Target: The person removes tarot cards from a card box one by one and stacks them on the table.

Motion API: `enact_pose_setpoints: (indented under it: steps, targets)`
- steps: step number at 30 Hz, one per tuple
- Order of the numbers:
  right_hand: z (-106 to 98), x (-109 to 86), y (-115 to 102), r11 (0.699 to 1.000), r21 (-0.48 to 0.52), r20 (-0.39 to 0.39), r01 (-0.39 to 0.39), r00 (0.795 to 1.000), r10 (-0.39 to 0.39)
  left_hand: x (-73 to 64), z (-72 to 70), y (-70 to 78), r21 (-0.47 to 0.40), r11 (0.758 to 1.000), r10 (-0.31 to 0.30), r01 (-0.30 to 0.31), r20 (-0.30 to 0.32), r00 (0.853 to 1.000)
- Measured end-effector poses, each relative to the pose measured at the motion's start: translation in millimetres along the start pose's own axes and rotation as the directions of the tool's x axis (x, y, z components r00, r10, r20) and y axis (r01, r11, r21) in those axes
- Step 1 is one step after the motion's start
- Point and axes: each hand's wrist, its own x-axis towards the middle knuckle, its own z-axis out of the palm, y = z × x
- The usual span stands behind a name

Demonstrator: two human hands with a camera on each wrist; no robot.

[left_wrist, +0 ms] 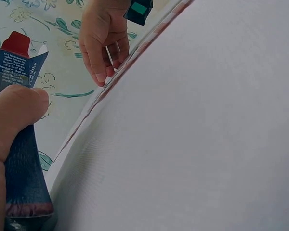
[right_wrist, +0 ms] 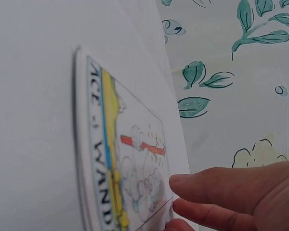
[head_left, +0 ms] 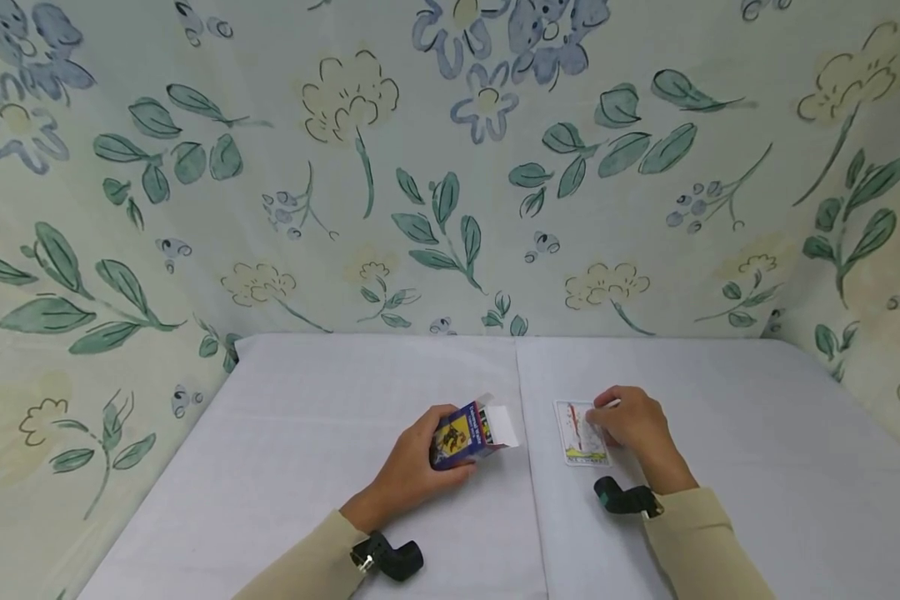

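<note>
My left hand grips a blue card box with a yellow picture on its front. The box's white end flap hangs open toward the right, and colored contents show at the mouth. In the left wrist view my thumb lies across the box's side. My right hand pinches the far right corner of an illustrated card lying on the table. Lettering on the card reads "Ace of Wands" in the right wrist view. Whether more cards lie beneath it is hard to tell.
A white cloth with a center crease covers the table. Floral fabric stands behind it and along both sides. Dark wrist cameras are strapped to both sleeves, the right one close to the card's near edge.
</note>
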Motion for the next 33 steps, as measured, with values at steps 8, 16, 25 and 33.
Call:
enact_pose_setpoints:
  steps: [8,16,25,33]
  targets:
    - [-0.9,0.7,-1.4,1.0,-0.007,0.006,-0.005,1.0,0.005,1.0,-0.8,0.8,-0.003,1.0,0.008,-0.008,-0.002,1.0]
    - [-1.5,2.1,-0.9,1.0,-0.004,0.006,0.004,1.0,-0.003,1.2,-1.2,0.9,0.006,1.0,0.016,-0.016,-0.007,1.0]
    - [-4.1,1.2,-1.6,1.0,0.002,0.008,-0.011,1.0,0.011,1.9,-1.3,1.8,-0.001,1.0,0.019,-0.019,-0.003,1.0]
    - [-7.0,-1.3,-1.5,1.0,-0.001,0.026,-0.004,1.0,0.004,1.2,-0.8,1.4,-0.006,1.0,0.006,-0.006,0.004,1.0]
